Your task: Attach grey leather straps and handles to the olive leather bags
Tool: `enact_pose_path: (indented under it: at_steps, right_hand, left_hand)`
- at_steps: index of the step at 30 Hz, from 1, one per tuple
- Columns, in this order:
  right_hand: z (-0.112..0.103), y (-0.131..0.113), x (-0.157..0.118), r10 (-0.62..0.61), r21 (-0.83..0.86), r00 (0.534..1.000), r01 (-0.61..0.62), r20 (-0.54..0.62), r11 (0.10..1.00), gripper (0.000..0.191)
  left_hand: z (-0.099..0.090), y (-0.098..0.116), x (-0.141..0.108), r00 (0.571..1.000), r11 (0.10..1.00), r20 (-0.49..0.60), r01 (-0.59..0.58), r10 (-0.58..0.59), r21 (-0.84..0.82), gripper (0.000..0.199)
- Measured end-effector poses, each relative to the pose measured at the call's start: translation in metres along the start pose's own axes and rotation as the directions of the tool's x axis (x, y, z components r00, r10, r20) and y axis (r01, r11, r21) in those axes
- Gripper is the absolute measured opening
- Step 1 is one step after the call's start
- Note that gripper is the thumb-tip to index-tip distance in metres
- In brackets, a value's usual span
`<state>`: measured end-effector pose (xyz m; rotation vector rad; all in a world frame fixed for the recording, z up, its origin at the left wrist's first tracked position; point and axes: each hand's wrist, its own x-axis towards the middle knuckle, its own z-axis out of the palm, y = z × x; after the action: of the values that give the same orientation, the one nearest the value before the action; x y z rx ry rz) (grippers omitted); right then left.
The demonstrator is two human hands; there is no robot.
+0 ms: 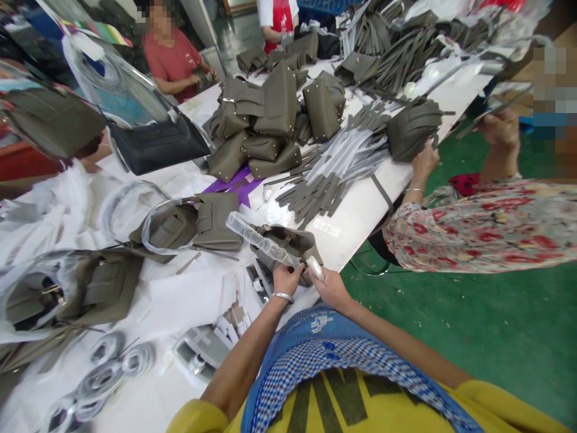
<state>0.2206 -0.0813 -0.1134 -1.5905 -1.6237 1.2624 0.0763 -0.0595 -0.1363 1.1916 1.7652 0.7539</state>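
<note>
A small olive-grey handbag (306,242) stands at the table's near edge, its top gaping. Across its front runs a handle wrapped in clear plastic (261,236). My left hand (286,281), with a silver bangle at the wrist, pinches the lower end of this wrapped handle against the bag. Beside it, my right hand (332,291) is closed around a whitish, shiny wrapped piece (315,268) at the bag's near side. Whether that piece belongs to the same handle I cannot tell. Fingers partly hide the bag's near rim.
Olive-grey bags (270,108) are heaped mid-table beside a pile of straps (324,168). Wrapped-handle bags (216,219) and coiled wrapped handles (101,379) lie left. At right, a co-worker's hand (424,162) touches another bag (412,129). More people stand across the table.
</note>
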Motion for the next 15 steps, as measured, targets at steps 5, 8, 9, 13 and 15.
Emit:
enact_pose_path:
  at_steps: [5, 8, 9, 13, 15]
  right_hand:
    - [0.009, -0.001, 0.014, 0.191, 0.258, 0.981, -0.176, -0.034, 0.950, 0.028]
    - [0.005, 0.001, 0.022, 0.355, 0.516, 0.929, -0.356, 0.104, 0.779, 0.031]
    - [0.002, 0.003, 0.022, 0.358, 0.552, 0.922, -0.378, 0.150, 0.743, 0.034]
    - [-0.017, 0.016, -0.002, 0.374, 0.588, 0.903, -0.422, 0.210, 0.690, 0.042]
    - [-0.033, 0.034, -0.010, 0.407, 0.530, 0.903, -0.414, 0.139, 0.740, 0.047]
  left_hand:
    - [-0.003, 0.000, 0.006, 1.000, 0.994, 0.020, 0.017, -0.019, 0.105, 0.023]
    - [-0.003, -0.001, 0.009, 1.000, 0.997, 0.027, -0.009, 0.007, 0.082, 0.024]
    - [-0.002, -0.001, 0.007, 0.999, 0.997, 0.030, -0.027, 0.025, 0.074, 0.025]
    - [0.006, 0.003, -0.011, 0.987, 0.987, 0.085, -0.143, 0.136, 0.076, 0.024]
    - [0.008, 0.010, -0.014, 0.974, 0.972, 0.112, -0.210, 0.198, 0.104, 0.018]
